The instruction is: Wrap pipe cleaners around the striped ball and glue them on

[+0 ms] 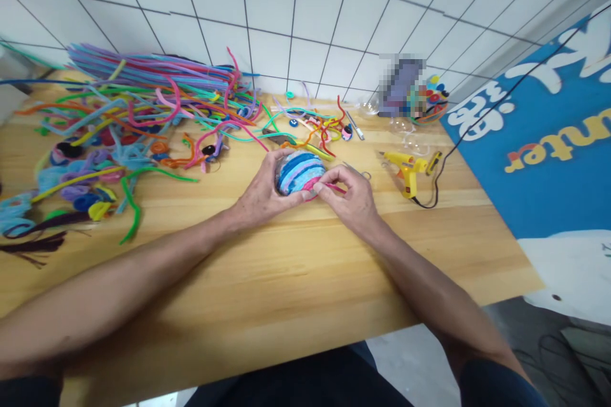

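A ball (pixel 300 172) wrapped in blue, light blue and lilac fuzzy stripes sits in my left hand (pixel 265 194), whose fingers and thumb curl round its left side and underside. A pink pipe cleaner (pixel 340 189) lies along the ball's lower right edge, its free end sticking out to the right. My right hand (pixel 351 197) pinches this pipe cleaner between thumb and index finger, against the ball. Part of the ball's surface is hidden behind my fingers. Both hands are over the middle of the wooden table.
A large pile of coloured pipe cleaners (pixel 157 102) spreads over the table's left and back. To the right lies a yellow glue gun (pixel 405 172) with a black cord. Clear plastic balls (pixel 403 127) and a cutter knife (pixel 354 125) are near the tiled wall (pixel 267 0).
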`<state>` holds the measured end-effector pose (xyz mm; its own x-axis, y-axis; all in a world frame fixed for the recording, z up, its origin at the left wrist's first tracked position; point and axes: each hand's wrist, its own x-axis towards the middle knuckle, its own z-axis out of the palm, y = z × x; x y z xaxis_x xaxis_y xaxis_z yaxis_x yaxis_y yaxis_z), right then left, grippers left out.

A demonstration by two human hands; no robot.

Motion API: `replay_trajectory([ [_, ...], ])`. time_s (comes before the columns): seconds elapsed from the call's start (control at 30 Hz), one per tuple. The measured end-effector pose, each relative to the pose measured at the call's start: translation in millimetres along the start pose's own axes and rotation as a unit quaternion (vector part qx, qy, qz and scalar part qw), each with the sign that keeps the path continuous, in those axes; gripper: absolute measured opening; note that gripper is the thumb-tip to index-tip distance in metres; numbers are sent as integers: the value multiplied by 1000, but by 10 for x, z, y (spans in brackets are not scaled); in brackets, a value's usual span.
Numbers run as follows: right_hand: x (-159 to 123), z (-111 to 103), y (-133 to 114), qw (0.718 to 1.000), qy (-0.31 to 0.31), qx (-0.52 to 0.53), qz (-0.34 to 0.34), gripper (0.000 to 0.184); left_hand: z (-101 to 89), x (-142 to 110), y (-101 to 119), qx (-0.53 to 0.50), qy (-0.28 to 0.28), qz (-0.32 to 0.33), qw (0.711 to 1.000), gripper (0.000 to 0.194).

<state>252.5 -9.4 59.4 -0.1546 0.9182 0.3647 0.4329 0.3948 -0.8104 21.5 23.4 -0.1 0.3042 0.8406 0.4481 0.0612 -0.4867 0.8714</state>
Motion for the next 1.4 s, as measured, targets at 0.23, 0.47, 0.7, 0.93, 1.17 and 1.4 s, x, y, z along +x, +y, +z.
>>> replay_trajectory([
  [0.23,-30,-20,32,997,2,58,55,18,30,-26,20,-22,-2,-25,999,95],
  [0.47,-29,-29,7,998,19,46,36,16,-24,-42,55,27,-29,-4,999,95],
  [0.7,-56,-16,-22,1000,12,26,11,18,-14,-47,96,41,-17,-5,999,91],
  [0.93,-87,4,-61,999,-1,45,28,16,30,-36,151,11,7,-36,999,84],
  [1.17,-91,0,-34,998,10,56,38,14,40,-44,134,-8,8,-53,999,86],
  [1.4,-88,13,-37,998,5,47,49,15,25,-41,174,-13,-8,-52,999,84],
])
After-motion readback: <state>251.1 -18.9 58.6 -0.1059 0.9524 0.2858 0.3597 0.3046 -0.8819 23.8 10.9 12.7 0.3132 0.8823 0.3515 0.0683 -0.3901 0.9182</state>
